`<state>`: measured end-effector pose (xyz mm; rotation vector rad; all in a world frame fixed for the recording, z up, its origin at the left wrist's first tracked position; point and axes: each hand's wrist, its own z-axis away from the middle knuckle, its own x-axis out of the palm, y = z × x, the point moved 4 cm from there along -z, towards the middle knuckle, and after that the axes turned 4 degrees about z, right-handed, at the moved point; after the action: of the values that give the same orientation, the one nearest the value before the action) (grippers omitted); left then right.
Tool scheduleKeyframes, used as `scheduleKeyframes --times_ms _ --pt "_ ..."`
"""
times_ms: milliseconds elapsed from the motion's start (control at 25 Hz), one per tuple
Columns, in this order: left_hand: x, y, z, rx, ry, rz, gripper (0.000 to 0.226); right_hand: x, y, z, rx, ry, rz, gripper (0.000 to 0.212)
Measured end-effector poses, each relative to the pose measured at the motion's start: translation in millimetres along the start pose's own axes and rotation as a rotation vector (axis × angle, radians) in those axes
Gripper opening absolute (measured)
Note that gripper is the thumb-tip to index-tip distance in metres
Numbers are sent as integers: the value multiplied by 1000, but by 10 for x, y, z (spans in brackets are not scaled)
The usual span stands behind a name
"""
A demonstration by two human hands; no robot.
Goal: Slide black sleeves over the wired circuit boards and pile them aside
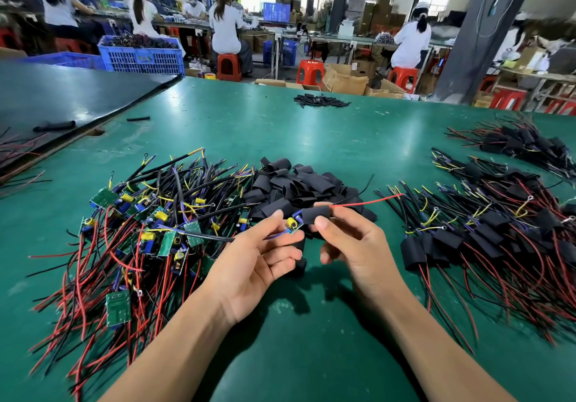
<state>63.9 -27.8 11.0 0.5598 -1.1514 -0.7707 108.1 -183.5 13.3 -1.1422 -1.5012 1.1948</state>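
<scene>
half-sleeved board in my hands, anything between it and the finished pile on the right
Nothing visible does. The board, partly inside the sleeve, is held above the mat by the left hand and right hand; only bare mat lies between it and the sleeved pile.

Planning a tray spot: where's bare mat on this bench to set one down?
Bare: the wide strip of green mat between the loose sleeve pile and the small far sleeve heap; also the near edge between the forearms. Crowded: unsleeved boards left, sleeved boards right, and centre, where left hand holds a circuit board and right hand a black sleeve.
</scene>
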Motion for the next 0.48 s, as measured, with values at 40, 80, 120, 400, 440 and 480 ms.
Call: scheduleKeyframes --times_ms 40,80,120,400,440,480 --pt "-2 0 0 20 3 -12 17 -9 11 3 -2 7 24 23" --pt "0 1 2 44 4 -17 15 -15 22 3 -5 14 45 16" --pt "-3 -2 -1 69 1 -17 15 -16 26 7 -7 14 64 11" --pt "-3 -12 -8 179 -1 -21 20 100 36 37 -46 -103 59 23" --pt "-6 -15 -11 189 -6 -22 22 107 37 42 -43 -105 54 24" --pt "-4 -13 -11 199 -10 -23 22 111 40 41 -38 -104 61 24"
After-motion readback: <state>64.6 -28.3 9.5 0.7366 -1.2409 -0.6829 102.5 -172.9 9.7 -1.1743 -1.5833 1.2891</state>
